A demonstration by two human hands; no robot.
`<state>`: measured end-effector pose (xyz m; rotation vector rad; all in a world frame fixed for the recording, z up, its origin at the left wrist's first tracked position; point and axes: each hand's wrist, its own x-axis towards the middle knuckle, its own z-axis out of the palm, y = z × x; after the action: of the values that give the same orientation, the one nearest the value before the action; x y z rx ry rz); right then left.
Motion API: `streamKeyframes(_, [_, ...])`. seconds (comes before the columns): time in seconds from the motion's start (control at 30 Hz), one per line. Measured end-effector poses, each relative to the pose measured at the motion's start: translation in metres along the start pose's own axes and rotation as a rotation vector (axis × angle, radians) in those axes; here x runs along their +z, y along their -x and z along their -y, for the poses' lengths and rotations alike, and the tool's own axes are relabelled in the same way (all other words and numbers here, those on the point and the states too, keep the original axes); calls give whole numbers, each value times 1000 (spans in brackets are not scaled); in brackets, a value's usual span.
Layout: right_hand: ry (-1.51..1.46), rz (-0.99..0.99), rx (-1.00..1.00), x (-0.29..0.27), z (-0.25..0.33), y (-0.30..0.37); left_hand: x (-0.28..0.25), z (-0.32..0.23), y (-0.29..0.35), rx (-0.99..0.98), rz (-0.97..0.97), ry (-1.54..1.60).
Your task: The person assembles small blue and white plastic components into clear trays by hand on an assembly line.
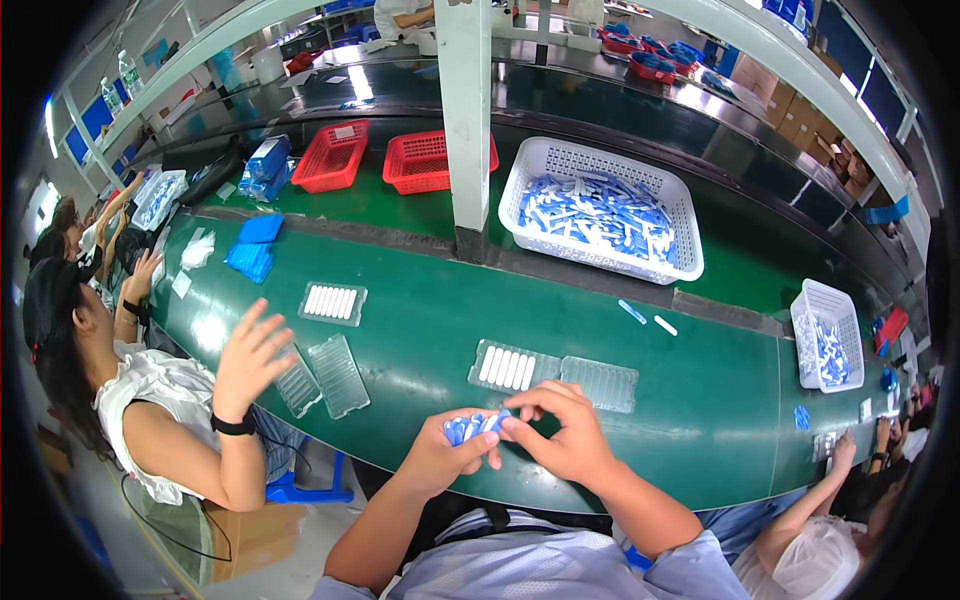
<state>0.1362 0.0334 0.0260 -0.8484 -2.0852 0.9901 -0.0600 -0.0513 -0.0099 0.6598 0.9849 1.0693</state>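
Observation:
My left hand (452,448) is closed round a bunch of small blue-and-white plastic sticks (472,428), held above the near edge of the table. My right hand (560,428) meets the bunch at its right end, thumb and forefinger pinched on one of the sticks. Just beyond my hands lies an opened clear plastic tray; its left half (512,366) holds a row of several white sticks, and its ridged right half (600,384) has none. Farther off, a loose blue stick (632,312) and a loose white stick (666,325) lie on the green table.
A white basket (690,215) heaped with blue-and-white sticks stands behind a white post (466,120). Red baskets (333,158) are to its left. Another white basket (850,375) is at right. A co-worker (170,400) sits at left near clear trays (340,375); others work at right.

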Motion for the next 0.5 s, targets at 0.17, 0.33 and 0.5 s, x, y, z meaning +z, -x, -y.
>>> streamKeyframes(0.17, [-356, -326, 219, 0, -27, -6, 1, -4, -2, 40, -64, 36])
streamKeyframes(0.33, [601, -212, -239, -21, -45, -15, -18, 10, 0, 1, -161, 318])
streamKeyframes(0.5, [713, 31, -166, -3, -50, 1, -16, 12, 0, -55, -47, 422])
